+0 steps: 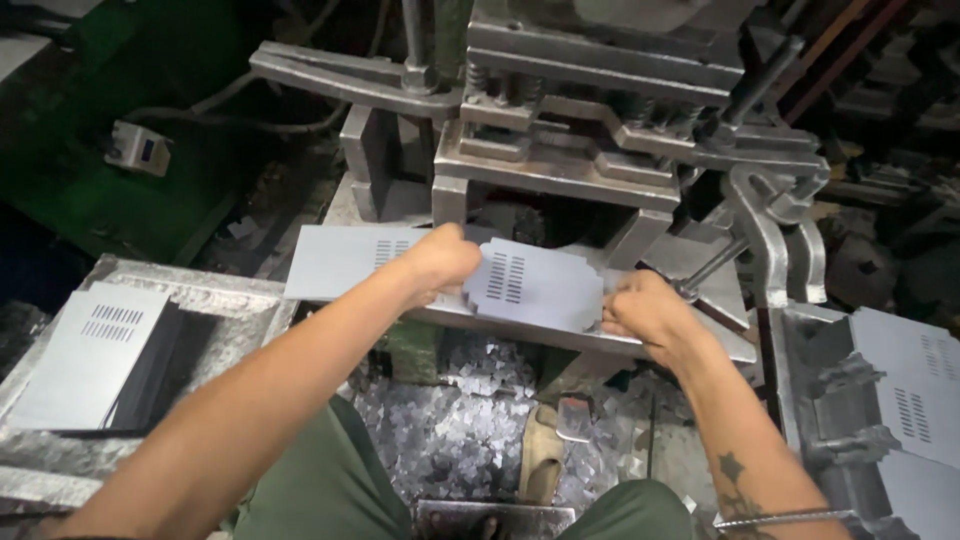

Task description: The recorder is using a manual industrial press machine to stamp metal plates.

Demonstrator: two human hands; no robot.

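No packages, labels or signs, small grey box (138,148) with dark display far left

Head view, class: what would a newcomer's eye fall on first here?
Both hands, left and right, grip a notched, slotted metal sheet at the centre, under the grey press. Stacks of slotted sheets lie at far left and far right, and metal scraps litter the floor below.
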